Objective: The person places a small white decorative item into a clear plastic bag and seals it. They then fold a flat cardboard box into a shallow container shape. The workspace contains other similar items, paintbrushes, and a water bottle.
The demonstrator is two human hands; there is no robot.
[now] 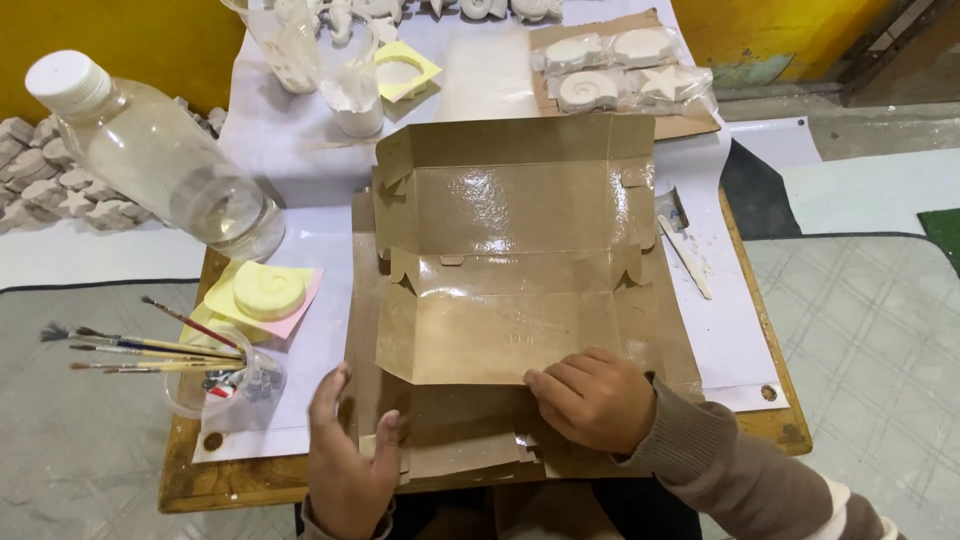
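Observation:
A brown cardboard box blank (505, 250) with a glossy inner face lies unfolded on the small wooden table (190, 490), its far flap standing up. My right hand (592, 400) rests curled on its near edge, fingers pressing on the cardboard. My left hand (345, 450) lies flat with fingers apart on more flat brown cardboard sheets (460, 440) stacked under the blank at the table's front edge. Neither hand grips anything.
A clear plastic bottle (160, 160) with a white cap leans at the left. Paintbrushes (140, 350) stick out of a clear cup. A pale yellow plaster disc (268, 290), bagged white plaster shapes (625, 70), a wooden stick (685, 258) and a clear glass (350, 75) lie around.

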